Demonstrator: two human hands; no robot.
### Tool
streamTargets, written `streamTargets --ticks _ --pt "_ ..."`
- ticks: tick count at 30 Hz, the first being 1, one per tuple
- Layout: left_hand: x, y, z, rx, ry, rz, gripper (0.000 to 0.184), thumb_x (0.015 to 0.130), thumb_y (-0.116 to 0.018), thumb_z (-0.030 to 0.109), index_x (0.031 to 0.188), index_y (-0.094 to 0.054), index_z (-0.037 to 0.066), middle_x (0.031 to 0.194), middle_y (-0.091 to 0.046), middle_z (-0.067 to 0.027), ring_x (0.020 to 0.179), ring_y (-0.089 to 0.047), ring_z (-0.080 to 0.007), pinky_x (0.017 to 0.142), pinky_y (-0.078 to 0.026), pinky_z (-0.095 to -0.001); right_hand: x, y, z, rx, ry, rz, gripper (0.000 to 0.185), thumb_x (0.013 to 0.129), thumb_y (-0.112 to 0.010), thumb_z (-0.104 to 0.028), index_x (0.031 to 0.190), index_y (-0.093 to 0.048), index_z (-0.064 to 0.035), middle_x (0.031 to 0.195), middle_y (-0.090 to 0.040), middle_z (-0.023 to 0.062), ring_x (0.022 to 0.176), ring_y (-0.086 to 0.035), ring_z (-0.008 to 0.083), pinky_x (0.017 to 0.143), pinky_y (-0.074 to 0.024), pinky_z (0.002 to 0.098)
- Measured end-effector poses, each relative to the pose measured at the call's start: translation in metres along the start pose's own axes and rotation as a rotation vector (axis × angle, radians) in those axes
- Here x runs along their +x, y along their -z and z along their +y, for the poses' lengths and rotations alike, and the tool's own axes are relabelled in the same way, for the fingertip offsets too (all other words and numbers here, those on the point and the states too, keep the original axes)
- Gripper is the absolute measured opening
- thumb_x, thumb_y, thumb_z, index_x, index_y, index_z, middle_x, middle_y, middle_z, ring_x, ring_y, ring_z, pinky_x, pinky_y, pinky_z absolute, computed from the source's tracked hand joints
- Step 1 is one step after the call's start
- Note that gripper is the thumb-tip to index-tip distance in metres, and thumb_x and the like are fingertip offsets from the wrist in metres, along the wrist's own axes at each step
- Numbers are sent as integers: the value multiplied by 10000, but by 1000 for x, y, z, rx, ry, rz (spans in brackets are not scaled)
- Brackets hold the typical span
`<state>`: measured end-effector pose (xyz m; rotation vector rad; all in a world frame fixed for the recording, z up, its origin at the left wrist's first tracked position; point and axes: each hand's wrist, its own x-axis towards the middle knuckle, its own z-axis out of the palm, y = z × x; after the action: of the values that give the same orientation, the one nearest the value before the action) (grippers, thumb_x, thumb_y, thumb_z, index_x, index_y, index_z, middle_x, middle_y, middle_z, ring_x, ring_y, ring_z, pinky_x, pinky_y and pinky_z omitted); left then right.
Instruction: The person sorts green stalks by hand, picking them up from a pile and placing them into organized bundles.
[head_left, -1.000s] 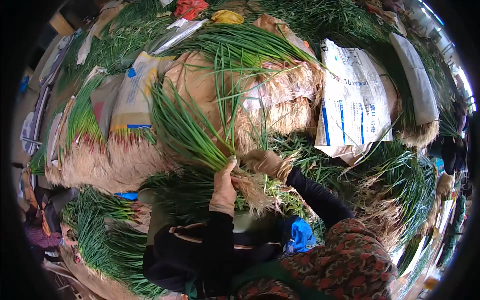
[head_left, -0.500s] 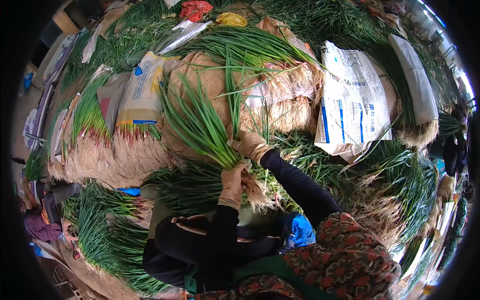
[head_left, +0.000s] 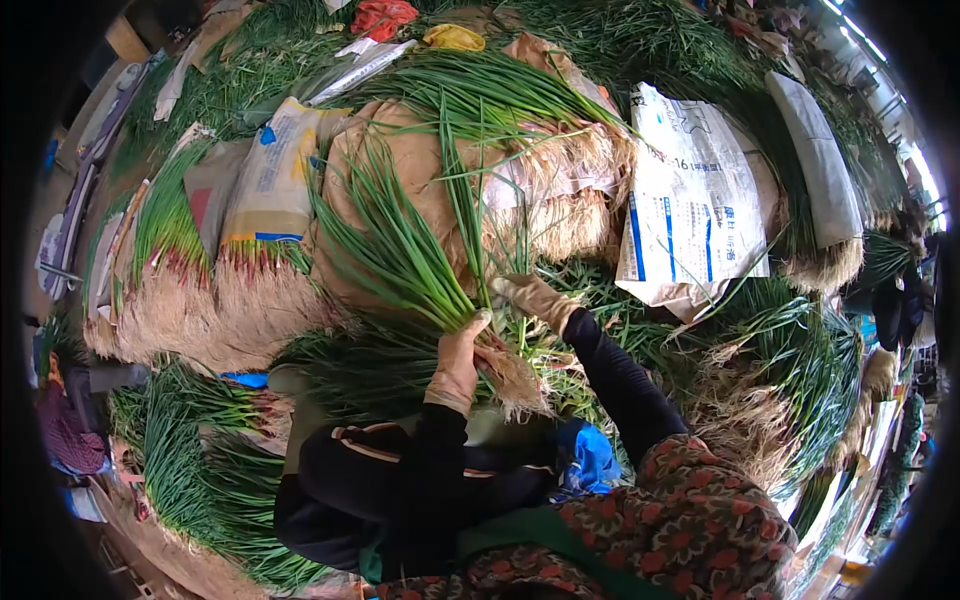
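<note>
My left hand (head_left: 458, 365), in a thin pale glove, is closed around a bunch of green onions (head_left: 408, 262) just above the roots. Their leaves fan up and to the left, and the pale stringy roots (head_left: 515, 385) point down to the right. To the right of the bunch is my gloved right hand (head_left: 537, 300), its fingers drawn together near the upright leaves. What they pinch, if anything, is too small to make out. Behind both hands stands a large pile of green onions wrapped in brown cloth (head_left: 375, 150), with more green onions (head_left: 500, 90) laid on top.
A printed white sack (head_left: 690, 190) covers part of the pile at right, and another sack (head_left: 275, 175) lies at left. Loose leaves and green onions (head_left: 770, 400) cover the ground to my right. More green onions (head_left: 190, 460) lie at lower left. A blue plastic bag (head_left: 588, 458) is by my lap.
My right hand has moved right, away from the bunch and the left hand. The left hand keeps its hold on the green onions. The view has shifted slightly.
</note>
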<state>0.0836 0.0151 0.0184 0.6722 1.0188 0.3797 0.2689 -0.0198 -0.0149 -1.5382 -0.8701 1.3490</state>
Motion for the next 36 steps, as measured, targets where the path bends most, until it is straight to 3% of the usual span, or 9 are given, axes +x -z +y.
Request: streamTargets --ticks 2,4,6,8,12,24,28,33,36 --pt "-13 -11 7 86 -29 28 191 819 -598 251 862 -650 71 702 -638 -15 473 -537 -68 333 -275 -203 18 -13 10 -325 517 65 323 855 -576 -118 1130 -540 48 885 -645 86 648 -580 108 563 -474 214" --pt "-17 -10 16 -95 -50 4 222 796 -626 216 909 -617 25 715 -632 -64 548 -588 -138 461 -459 -252 15 3 0 -272 373 155 283 843 -572 -76 1101 -552 40 894 -641 101 675 -585 116 587 -494 225" --pt "-17 -9 14 -381 -136 2 200 820 -576 198 919 -615 29 773 -623 -63 654 -583 -138 551 -466 -256 4 45 -13 848 166 162 172 845 -527 8 1006 -586 -14 824 -623 48 662 -584 123 572 -511 238" --pt "-6 10 13 -483 -107 -53 218 835 -536 152 990 -565 2 876 -617 -96 692 -571 -189 619 -491 -306 -45 83 -44 46 254 517 145 878 -470 -30 973 -566 23 825 -594 33 675 -534 97 568 -451 214" --pt "0 15 22 -535 -122 -444 195 892 -487 191 995 -548 37 774 -587 -48 628 -551 -162 573 -483 -309 -126 178 -17 70 151 831 225 921 -476 -201 917 -643 -50 698 -585 11 442 -418 55 403 -343 206" --pt "-3 -1 4 -189 43 -432 317 894 -483 209 1108 -530 -19 893 -614 -136 654 -619 -260 598 -524 -329 -71 35 -46 215 325 86 221 911 -500 -147 1074 -591 -29 976 -643 110 794 -627 176 612 -531 243" --pt "-7 0 15 -321 -83 -393 221 897 -482 203 972 -544 5 801 -588 -79 657 -586 -215 607 -510 -318 -2 -8 -64 -463 342 -143 405 896 -495 -373 1074 -594 -22 980 -623 188 860 -610 283 757 -479 381" --pt "-30 4 66 -942 -204 -486 201 892 -490 159 1035 -547 29 889 -603 -53 803 -589 -154 711 -522 -301 181 134 -40 -691 863 300 408 853 -509 -348 1149 -557 -72 1097 -589 180 971 -574 314 812 -466 374" --pt "-22 0 76 -1095 -190 -484 275 892 -477 118 1145 -507 14 1043 -599 -82 775 -619 -186 702 -554 -344 178 176 -89 -847 345 626 483 810 -550 -361 1206 -517 -86 1161 -552 190 1083 -524 317 882 -432 373"
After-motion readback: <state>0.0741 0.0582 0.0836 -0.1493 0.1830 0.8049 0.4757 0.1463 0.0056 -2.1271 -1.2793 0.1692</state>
